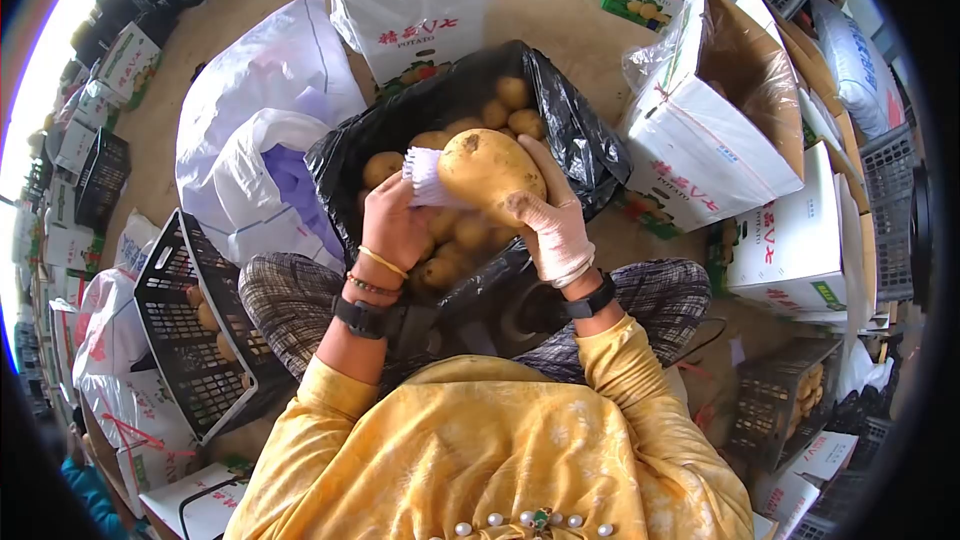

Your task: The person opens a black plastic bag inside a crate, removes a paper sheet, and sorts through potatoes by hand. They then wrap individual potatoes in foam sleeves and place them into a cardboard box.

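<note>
A large potato [490, 168] is held above a container lined with black plastic [575, 120]. My right hand [555, 225], in a pale glove, grips the potato from its right and lower side. My left hand [394, 224], bare, pinches a white foam net sleeve [427, 178] against the potato's left end. Beneath both hands, several potatoes [512, 93] lie in the lined container. To the left stands a white woven sack [265, 175] with purple material [300, 190] inside its opening.
An open white potato box [700, 140] stands on the right, another [410, 25] beyond the container. Black crates with potatoes are at the lower left [200, 330] and lower right [785, 400]. More boxes [132, 65] line the left side.
</note>
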A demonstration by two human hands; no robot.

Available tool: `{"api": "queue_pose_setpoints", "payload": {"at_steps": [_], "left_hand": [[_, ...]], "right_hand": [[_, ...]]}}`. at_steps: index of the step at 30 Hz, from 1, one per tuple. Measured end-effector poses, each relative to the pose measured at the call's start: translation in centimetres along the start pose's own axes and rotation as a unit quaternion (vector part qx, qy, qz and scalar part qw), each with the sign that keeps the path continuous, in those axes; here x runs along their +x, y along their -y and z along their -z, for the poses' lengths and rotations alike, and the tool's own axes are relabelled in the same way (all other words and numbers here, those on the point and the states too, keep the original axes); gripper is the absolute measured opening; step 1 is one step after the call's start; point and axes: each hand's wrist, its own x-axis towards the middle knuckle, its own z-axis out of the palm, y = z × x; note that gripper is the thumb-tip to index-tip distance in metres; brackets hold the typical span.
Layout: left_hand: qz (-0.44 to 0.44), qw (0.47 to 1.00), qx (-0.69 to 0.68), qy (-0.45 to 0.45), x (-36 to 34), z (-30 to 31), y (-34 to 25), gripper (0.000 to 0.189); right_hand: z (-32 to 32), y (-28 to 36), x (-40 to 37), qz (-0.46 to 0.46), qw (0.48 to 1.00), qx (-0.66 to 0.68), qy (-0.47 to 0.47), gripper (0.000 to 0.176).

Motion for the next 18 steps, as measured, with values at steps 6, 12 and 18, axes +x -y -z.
{"api": "queue_pose_setpoints", "payload": {"at_steps": [6,12,18], "left_hand": [[-0.356,0.854,0.371,-0.079,-3.9,-6.2,-0.9,0.019],[0.135,0.964,-0.218,0.066,-2.7,-3.2,1.1,0.009],[0.179,0.947,-0.268,0.008,-0.1,-2.2,-1.8,0.01]], "right_hand": [[-1.9,-0.8,-0.6,0.114,0.968,-0.217,-0.061,0.079],[0.7,-2.7,0.1,0.026,0.982,-0.141,-0.12,0.061],[1.8,-0.3,-0.7,-0.158,0.981,0.105,-0.042,0.061]]}}
